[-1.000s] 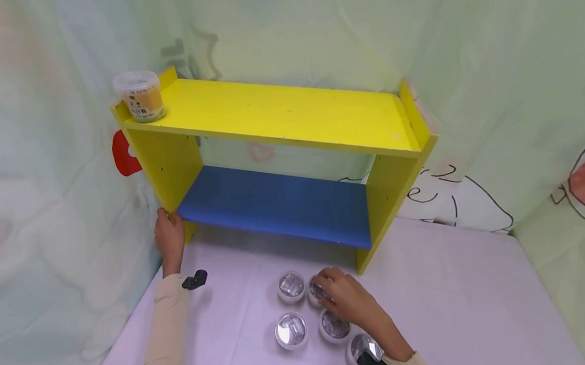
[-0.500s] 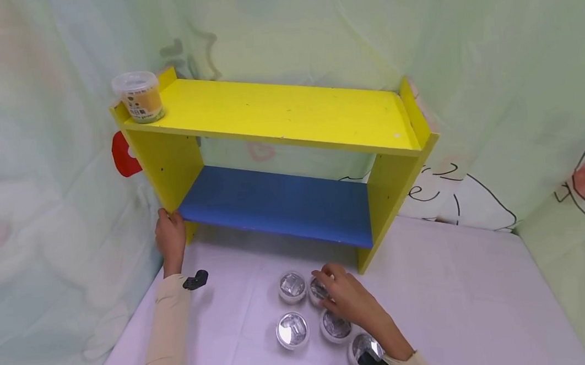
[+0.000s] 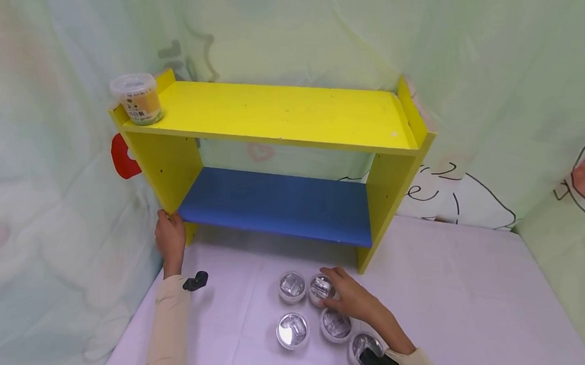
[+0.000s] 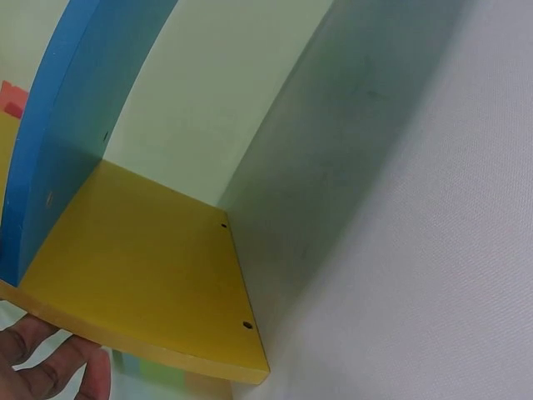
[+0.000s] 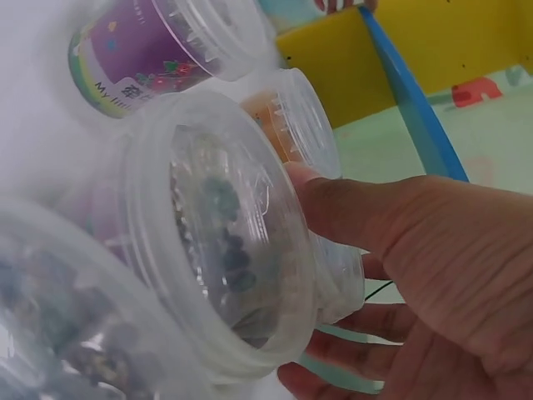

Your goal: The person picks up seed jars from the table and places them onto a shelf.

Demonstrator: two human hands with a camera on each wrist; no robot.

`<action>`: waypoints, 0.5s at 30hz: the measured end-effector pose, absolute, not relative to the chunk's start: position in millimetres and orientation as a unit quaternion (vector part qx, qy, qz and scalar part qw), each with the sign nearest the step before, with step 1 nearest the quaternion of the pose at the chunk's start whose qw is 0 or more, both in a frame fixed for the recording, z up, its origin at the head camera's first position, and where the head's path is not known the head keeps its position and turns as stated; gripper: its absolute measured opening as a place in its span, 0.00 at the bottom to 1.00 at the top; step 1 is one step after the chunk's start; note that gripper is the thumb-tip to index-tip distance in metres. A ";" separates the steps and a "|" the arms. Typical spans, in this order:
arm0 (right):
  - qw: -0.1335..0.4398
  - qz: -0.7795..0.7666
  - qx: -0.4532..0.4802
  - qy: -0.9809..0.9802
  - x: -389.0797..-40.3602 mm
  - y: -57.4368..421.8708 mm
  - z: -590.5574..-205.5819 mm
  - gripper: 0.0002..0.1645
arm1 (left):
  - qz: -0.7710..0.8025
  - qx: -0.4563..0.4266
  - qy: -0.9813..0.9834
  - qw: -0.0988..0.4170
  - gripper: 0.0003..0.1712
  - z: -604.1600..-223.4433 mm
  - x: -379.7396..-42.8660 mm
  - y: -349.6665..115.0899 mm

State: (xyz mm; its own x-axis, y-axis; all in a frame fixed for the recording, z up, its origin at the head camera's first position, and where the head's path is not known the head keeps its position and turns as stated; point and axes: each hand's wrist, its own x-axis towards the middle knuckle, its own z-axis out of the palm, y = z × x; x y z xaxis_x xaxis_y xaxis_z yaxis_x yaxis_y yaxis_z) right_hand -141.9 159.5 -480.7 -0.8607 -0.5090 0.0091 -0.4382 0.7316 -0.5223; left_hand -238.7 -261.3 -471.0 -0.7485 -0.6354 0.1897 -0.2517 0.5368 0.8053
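Observation:
At the lower left of the yellow-and-blue shelf unit, my left hand grips the front edge of its yellow side panel. Its fingers show under that edge in the left wrist view. My right hand holds a small clear-lidded plastic tub from its right side, thumb at the front and fingers round the back. In the right wrist view that tub is mostly hidden behind a nearer tub. All these tubs stand upright on the table, with silvery reflections on their lids.
Close by stand other tubs: a back-left one, a front-left one with a purple label, and one under my right wrist. Another tub with an orange label sits on the shelf's top left. Printed curtains surround the table.
My right hand's fingers have slid right, off the tub's lid to its side, so more of the lid shows. The left hand has stayed on the panel.

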 end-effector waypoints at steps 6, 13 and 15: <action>0.104 -0.317 -0.253 0.908 -144.3 165.3 -485.7 0.43 | -0.405 0.265 -0.843 0.235 0.25 -472.5 -237.6 -261.7; 0.135 -0.357 -0.238 0.893 -148.1 165.2 -487.6 0.47 | -0.408 0.266 -0.841 0.233 0.25 -472.8 -238.4 -261.4; 0.146 -0.368 -0.231 0.889 -148.7 164.9 -488.0 0.48 | -0.411 0.268 -0.841 0.230 0.25 -472.7 -239.0 -261.5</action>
State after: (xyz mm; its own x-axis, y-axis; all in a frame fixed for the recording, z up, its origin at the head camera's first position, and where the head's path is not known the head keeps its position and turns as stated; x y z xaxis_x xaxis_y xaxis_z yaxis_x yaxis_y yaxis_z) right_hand -148.7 164.9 -488.0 -0.8506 -0.5183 -0.0883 -0.3037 0.6215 -0.7221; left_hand -239.0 -261.5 -472.7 -0.7511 -0.6388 0.1666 -0.2609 0.5190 0.8140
